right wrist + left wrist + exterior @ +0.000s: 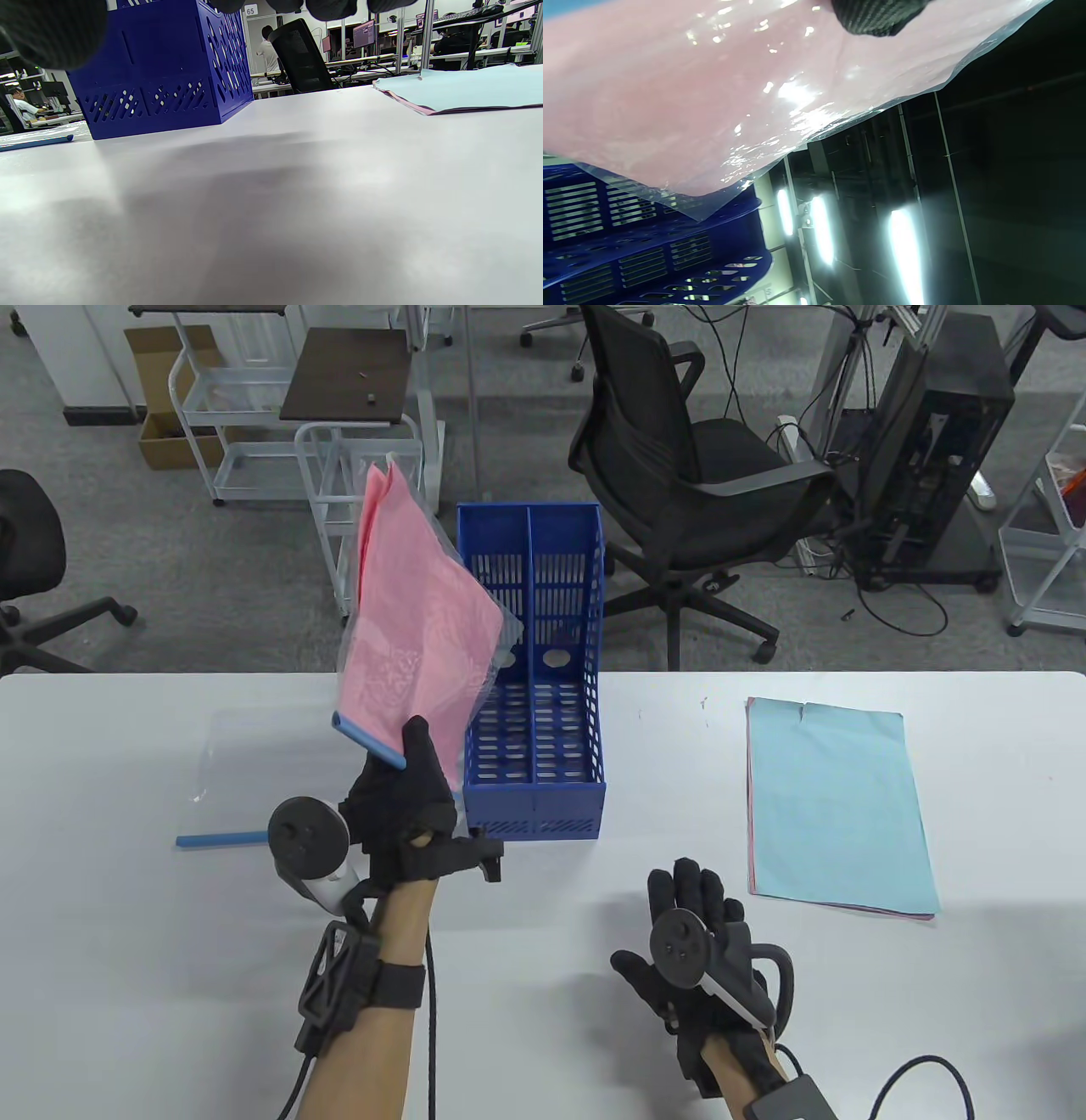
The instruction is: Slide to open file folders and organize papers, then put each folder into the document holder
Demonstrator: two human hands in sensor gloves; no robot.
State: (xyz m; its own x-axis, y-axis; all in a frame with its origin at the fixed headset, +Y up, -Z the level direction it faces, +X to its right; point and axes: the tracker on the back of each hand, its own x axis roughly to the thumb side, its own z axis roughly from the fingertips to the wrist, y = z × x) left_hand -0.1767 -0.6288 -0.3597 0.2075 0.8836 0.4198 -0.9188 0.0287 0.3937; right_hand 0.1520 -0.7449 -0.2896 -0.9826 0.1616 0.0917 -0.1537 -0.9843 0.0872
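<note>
My left hand (405, 780) grips a clear folder with pink papers (416, 645) by its blue slide bar (369, 741), holding it upright and tilted just left of the blue document holder (534, 806). The left wrist view looks up at the pink folder (691, 93) with the blue holder (649, 250) beneath it. My right hand (691, 899) lies flat on the table with its fingers spread, holding nothing. A stack of light blue papers (836, 802) over pink ones lies at the right. An empty clear folder (254, 746) with a loose blue slide bar (222, 839) lies at the left.
The document holder has two slots, both seen empty from above. Beyond the table's far edge stand a black office chair (670, 475), a wire trolley (339, 500) and a computer tower (933, 449). The right wrist view shows bare white table (271, 190) before the holder (165, 63).
</note>
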